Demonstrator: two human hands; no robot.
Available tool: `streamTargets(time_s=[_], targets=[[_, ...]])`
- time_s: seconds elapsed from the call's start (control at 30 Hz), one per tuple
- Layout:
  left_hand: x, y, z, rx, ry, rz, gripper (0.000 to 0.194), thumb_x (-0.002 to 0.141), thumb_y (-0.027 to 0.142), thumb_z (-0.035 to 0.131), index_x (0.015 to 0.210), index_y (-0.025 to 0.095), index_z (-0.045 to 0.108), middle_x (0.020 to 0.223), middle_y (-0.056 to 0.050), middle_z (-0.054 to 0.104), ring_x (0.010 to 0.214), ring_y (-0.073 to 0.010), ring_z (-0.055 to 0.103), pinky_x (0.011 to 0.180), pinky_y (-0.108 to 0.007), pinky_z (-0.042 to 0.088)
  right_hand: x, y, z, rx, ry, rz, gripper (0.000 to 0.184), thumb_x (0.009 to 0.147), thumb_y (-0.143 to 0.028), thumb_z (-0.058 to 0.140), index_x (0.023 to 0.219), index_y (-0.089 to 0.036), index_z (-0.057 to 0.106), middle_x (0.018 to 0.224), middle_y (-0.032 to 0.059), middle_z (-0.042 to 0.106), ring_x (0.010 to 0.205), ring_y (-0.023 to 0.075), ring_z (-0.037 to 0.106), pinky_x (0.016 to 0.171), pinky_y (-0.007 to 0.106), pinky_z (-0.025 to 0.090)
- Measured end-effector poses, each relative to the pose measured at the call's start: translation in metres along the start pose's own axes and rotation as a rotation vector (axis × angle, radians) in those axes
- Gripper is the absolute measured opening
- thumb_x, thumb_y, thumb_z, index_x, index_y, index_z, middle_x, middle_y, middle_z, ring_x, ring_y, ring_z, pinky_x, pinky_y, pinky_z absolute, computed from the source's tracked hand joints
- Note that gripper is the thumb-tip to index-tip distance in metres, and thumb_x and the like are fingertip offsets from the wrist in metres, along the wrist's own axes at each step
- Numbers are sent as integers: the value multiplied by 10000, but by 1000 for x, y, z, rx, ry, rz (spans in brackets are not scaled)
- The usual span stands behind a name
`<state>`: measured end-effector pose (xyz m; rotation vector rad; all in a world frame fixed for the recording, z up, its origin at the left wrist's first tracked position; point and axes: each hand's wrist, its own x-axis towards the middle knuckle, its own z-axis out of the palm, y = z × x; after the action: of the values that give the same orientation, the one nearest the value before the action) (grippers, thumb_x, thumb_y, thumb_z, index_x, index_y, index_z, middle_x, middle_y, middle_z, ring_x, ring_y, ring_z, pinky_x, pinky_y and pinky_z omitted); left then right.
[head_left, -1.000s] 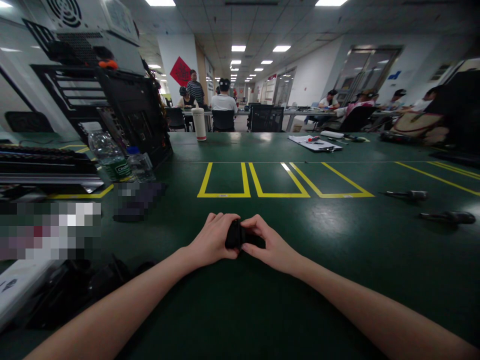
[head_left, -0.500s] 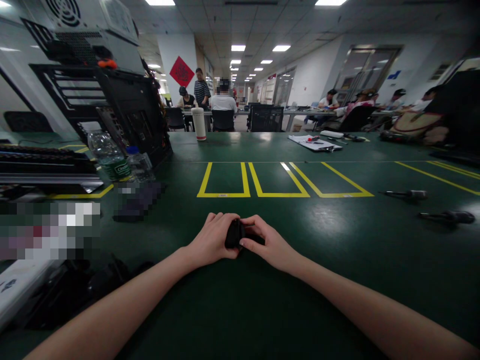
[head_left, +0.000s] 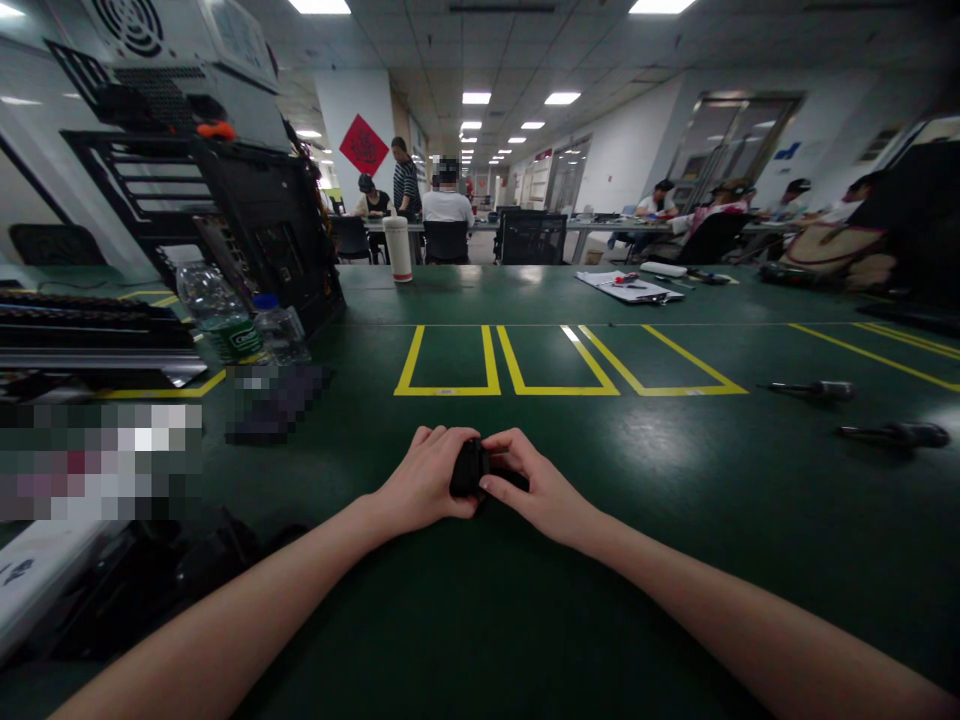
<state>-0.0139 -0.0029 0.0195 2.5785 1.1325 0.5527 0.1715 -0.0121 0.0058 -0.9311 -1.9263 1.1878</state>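
Observation:
A small black object [head_left: 466, 470] is held between my two hands, just above or on the green table [head_left: 480, 610]; its kind I cannot make out. My left hand [head_left: 426, 476] wraps round its left side, thumb below and fingers over the top. From the right, my right hand [head_left: 534, 487] pinches its edge with thumb and fingertips. Part of the object is hidden by the fingers. Beyond the hands, yellow tape outlines [head_left: 559, 390] mark the tabletop.
Two screwdrivers [head_left: 814, 390] lie at the right. To the left stand plastic bottles [head_left: 217, 305] and a black computer case [head_left: 255, 220]. A white cup [head_left: 398, 250] and a clipboard [head_left: 628, 288] are farther back. Black parts [head_left: 172, 580] lie by my left forearm. Several people sit beyond.

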Motion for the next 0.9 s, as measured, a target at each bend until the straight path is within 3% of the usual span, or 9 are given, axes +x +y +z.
streamTargets(time_s=[0.27, 0.5, 0.73, 0.9], targets=[[1, -6, 7, 33, 45, -1, 607, 607, 278, 678, 1125, 173, 378, 1053, -70, 529, 933, -244, 498, 806, -378, 349, -3, -2, -3, -22, -36, -35, 318, 768, -163, 555, 1049, -221, 419, 1053, 26, 495, 1021, 169, 511, 913, 381, 421], [0, 0, 0, 0, 5, 7, 544, 676, 300, 634, 1139, 178, 377, 1066, -68, 525, 939, -231, 500, 805, -363, 354, -1, 0, 0, 1, 4, -45, 209, 799, -201, 526, 993, -224, 451, 992, 10, 511, 970, 157, 535, 871, 365, 450], [1, -6, 8, 20, 44, 5, 561, 637, 294, 652, 1116, 187, 380, 1043, -63, 531, 917, -238, 502, 789, -370, 348, 0, 1, 0, -4, -11, 6, 279, 804, -210, 517, 1068, -222, 428, 1082, 34, 504, 1047, 175, 503, 931, 399, 409], [1, -6, 6, 6, 15, 7, 586, 631, 288, 660, 1131, 196, 370, 1074, -62, 521, 948, -243, 497, 807, -373, 346, -3, -2, -2, -26, -29, -41, 319, 768, -177, 559, 1052, -232, 424, 1059, 18, 492, 1031, 172, 507, 924, 393, 413]])
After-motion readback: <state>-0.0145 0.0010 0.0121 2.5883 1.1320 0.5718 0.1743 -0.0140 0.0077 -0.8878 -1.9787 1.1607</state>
